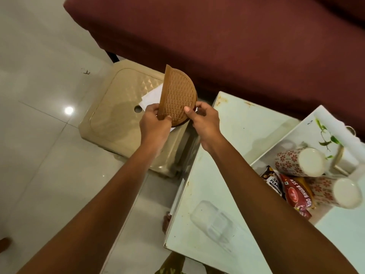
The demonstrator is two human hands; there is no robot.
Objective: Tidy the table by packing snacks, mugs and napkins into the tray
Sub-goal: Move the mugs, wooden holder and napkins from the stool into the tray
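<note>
While gripping the brown napkin holder [178,95] with left hand [155,121] and right hand [205,123], fingers closed on its edges, white napkins [152,97] behind; lying in tray [308,135]: two mugs [300,162], snack packets [296,194].

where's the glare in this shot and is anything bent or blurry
Head view: a round lamp reflection glares on the glossy floor tiles at left; wide-angle distortion bows the forearms and the table edges; the woven napkin holder, held in the left hand and right hand, is sharp; the mugs' white insides look washed out.
</note>
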